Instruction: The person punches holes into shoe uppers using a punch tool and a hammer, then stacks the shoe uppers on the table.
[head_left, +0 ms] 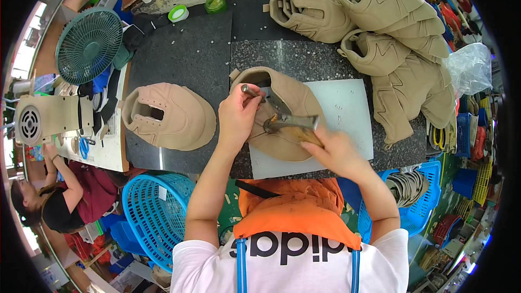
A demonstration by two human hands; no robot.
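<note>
Hands, two, both closed. Left hand (237, 115): I see it pinching a metal punch (251, 91), tip down on the tan shoe upper (293, 109). Right hand (335, 152): wrapped round a hammer (291, 123), head lying over the upper just right of the punch. Upper: directly ahead of both hands, on a white cutting pad (347, 114), long axis running away and slightly left. Left hand is nearer it. Other uppers: one to the left (165, 116), a pile of several far right (380, 32). Baskets: two blue (154, 211).
</note>
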